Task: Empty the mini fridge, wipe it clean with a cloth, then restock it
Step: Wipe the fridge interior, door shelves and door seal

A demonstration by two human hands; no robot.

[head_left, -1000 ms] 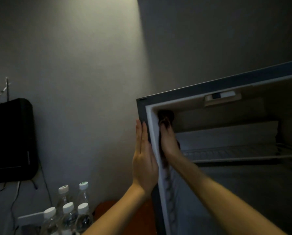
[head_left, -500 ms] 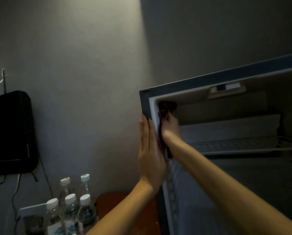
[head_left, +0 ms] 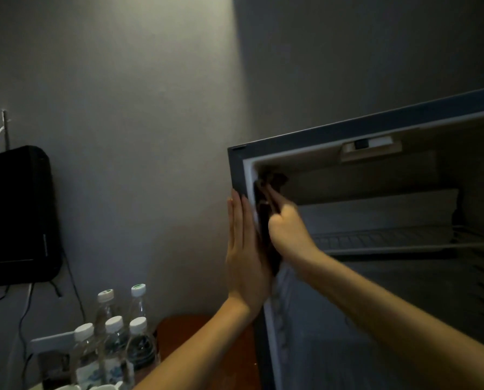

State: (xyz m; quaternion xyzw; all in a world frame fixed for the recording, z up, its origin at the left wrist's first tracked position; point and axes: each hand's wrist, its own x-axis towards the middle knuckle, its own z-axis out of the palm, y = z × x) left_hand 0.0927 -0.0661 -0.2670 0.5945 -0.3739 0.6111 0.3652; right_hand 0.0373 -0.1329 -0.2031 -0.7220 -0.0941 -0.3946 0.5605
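Dim, grainy frame; a soft beam lights the wall from above, edges sink into shadow.

The mini fridge is standing open before me, its dark frame edging a pale liner and a wire shelf crossing inside. My right grip is holding the dark cloth against the inner left wall, just under the top corner. White-capped water bottles are standing upright together, low to the fridge's left.
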